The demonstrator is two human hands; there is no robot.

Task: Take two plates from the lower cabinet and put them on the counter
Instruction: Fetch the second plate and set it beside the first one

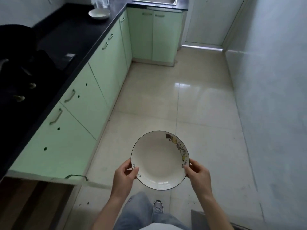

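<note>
The floor [199, 97] is the biggest thing here. It is pale and shiny, and it runs long between the green cabinets [106, 63] on the left and the wall [274, 97] on the right. That leaves lots of room to walk and turn.

The black tabletop [69, 35] sits on top of the cabinets and goes to the far corner. Its front edge sticks out a bit over the doors, so a plate has to go up and over it.

At the bottom left, one lower door [49, 176] seems to hang open, and the brown inside [33, 205] shows. The door pokes into the walkway, so it could bump a leg.

The plate [159, 160] is in the air over the floor, well apart from the tabletop. It is flat and face up. It is white with a dark rim and little pictures along one side.

Far off on the tabletop lies a white dish [99, 14]. I think it is the first plate, so this one would be the second. There looks to be room to set it down near that dish.

The left hand [124, 178] and the right hand [197, 173] each hold the plate's rim, one on each side, with thumbs on top. Two hands keep it level so it will not tip or slip.
</note>
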